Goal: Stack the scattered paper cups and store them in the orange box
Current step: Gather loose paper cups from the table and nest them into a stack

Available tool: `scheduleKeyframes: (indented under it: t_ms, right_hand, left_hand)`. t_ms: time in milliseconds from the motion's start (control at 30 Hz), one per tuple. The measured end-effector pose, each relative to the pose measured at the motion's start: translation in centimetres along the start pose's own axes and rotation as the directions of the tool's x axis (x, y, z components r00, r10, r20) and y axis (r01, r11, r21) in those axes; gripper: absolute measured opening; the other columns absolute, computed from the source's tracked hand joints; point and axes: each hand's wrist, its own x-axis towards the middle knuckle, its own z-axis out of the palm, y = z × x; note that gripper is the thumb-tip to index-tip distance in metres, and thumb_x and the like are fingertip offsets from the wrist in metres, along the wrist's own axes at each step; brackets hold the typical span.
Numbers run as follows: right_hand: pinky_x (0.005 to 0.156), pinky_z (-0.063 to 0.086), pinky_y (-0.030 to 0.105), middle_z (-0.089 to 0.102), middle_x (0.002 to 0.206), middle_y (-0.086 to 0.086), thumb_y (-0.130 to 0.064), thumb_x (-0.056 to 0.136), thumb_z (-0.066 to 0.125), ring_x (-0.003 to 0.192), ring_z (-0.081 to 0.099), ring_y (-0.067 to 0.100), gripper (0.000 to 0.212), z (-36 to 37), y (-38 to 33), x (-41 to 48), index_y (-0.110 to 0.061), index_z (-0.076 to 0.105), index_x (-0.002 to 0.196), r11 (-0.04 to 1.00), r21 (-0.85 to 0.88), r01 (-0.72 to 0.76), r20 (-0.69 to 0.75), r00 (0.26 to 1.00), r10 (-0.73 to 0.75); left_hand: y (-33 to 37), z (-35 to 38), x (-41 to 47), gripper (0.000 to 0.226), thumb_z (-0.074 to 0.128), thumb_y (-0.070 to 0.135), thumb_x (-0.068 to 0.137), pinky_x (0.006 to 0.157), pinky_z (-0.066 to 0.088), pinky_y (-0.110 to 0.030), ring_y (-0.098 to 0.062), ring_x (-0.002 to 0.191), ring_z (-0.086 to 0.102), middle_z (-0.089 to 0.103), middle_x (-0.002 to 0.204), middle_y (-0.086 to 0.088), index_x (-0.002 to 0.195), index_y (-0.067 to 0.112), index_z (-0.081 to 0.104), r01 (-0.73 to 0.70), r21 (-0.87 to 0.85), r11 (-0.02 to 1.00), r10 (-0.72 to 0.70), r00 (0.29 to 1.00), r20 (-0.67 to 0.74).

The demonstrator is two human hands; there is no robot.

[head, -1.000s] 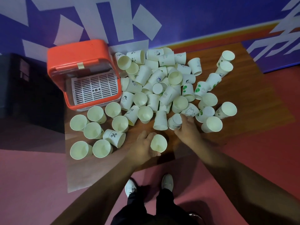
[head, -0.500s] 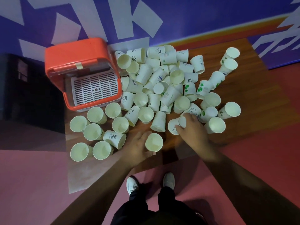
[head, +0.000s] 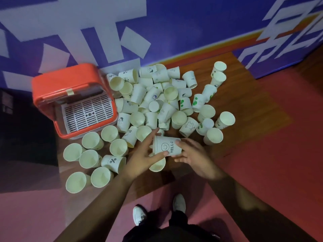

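Head view. Both hands meet at the near edge of the wooden table (head: 244, 109). The left hand (head: 143, 154) and right hand (head: 194, 154) hold one paper cup on its side between them, the HELLO cup (head: 166, 145), printed with a smiley face; the left thumb lies across its lower wall, and the right fingers curl round its other end. A second cup (head: 157, 166), mouth toward the camera, shows just beneath the left thumb; what holds it cannot be told. The scattered paper cups (head: 157, 98) lie heaped beyond the hands. The orange box (head: 66, 81) stands open at the table's left, a white slatted tray (head: 87, 112) inside.
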Motion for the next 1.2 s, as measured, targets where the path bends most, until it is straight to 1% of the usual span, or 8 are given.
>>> scheduleKeyframes:
  t_ms: [167,300,433,500,767,900,1033,1200]
  right_hand:
    - [0.079,0.056,0.037,0.072,0.105,0.009,-0.039,0.094,0.06,0.087,0.071,0.021,0.023,-1.4,-0.3,0.7,-0.019,0.065,0.105,0.949,-0.293,0.113,-0.073,0.987,-0.14]
    - [0.091,0.047,0.037,0.059,0.116,0.009,-0.029,0.088,0.066,0.105,0.057,0.021,0.034,-7.4,-0.2,3.5,-0.009,0.061,0.115,0.516,-0.854,0.067,-0.249,0.818,-0.519]
    - [0.091,0.044,0.045,0.051,0.123,0.022,-0.027,0.082,0.068,0.109,0.053,0.037,0.045,-11.7,1.7,4.8,-0.004,0.057,0.12,0.086,-0.977,-0.195,-0.206,0.765,-0.61]
    - [0.093,0.042,0.047,0.046,0.13,0.024,-0.028,0.081,0.069,0.113,0.05,0.038,0.046,-12.7,2.7,5.4,-0.007,0.058,0.121,-0.01,-0.964,-0.264,-0.21,0.788,-0.578]
    - [0.093,0.05,0.045,0.039,0.141,0.019,-0.014,0.082,0.071,0.117,0.048,0.038,0.018,-15.3,4.0,6.9,-0.016,0.074,0.1,-0.047,-0.987,-0.156,-0.109,0.847,-0.521]
    - [0.103,0.044,0.043,0.041,0.143,0.019,-0.009,0.079,0.074,0.126,0.045,0.037,0.013,-14.2,3.6,6.3,-0.008,0.076,0.092,0.149,-0.982,0.119,-0.003,0.77,-0.638]
    - [0.105,0.037,0.019,0.041,0.145,0.016,-0.002,0.074,0.078,0.134,0.042,0.026,0.007,-11.2,2.6,4.5,-0.006,0.076,0.079,0.329,-0.861,0.388,0.056,0.715,-0.697]
    - [0.094,0.03,0.001,0.052,0.136,0.005,-0.008,0.072,0.079,0.126,0.046,0.012,0.006,-7.7,0.5,2.6,-0.01,0.073,0.072,0.398,-0.73,0.555,0.17,0.713,-0.681]
  left_hand:
    - [0.8,-0.4,-0.7,0.072,0.084,0.038,0.079,0.108,0.049,-0.036,-0.008,0.126,0.058,0.059,0.136,0.007,0.14,0.043,0.046,0.034,-0.004,0.999,-0.035,0.998,-0.06]
    - [-0.9,-1.0,-2.1,0.079,0.079,0.05,0.08,0.105,0.043,-0.032,-0.005,0.135,0.043,0.047,0.143,0.017,0.147,0.037,0.038,-0.057,0.423,0.904,0.108,0.99,-0.096]
    - [-2.9,0.3,-2.9,0.076,0.083,0.032,0.075,0.089,0.045,-0.036,-0.023,0.117,0.05,0.052,0.134,0.001,0.143,0.028,0.05,-0.149,0.677,0.721,0.223,0.975,-0.023]
    - [-4.1,1.1,-2.8,0.078,0.085,0.033,0.073,0.087,0.047,-0.041,-0.028,0.113,0.051,0.053,0.131,-0.005,0.143,0.029,0.049,-0.119,0.72,0.684,0.205,0.978,-0.032]
    - [-6.5,3.8,-2.4,0.077,0.071,0.039,0.091,0.103,0.036,-0.03,-0.024,0.126,0.039,0.034,0.138,-0.009,0.155,0.044,0.028,0.069,0.763,0.643,-0.063,0.997,-0.037]
    - [-6.0,5.6,-1.3,0.081,0.071,0.037,0.091,0.1,0.033,-0.024,-0.017,0.117,0.039,0.035,0.131,-0.003,0.156,0.039,0.024,0.073,0.703,0.707,-0.027,0.997,-0.077]
    - [-5.9,7.7,0.9,0.092,0.083,0.025,0.08,0.099,0.025,-0.018,-0.021,0.13,0.043,0.044,0.142,-0.007,0.153,0.013,0.028,0.179,0.549,0.816,-0.098,0.98,-0.175]
    - [-5.5,8.8,2.3,0.108,0.092,0.022,0.068,0.106,0.032,-0.026,-0.025,0.136,0.038,0.032,0.148,-0.007,0.153,0.016,0.027,0.215,0.483,0.849,-0.127,0.97,-0.209]
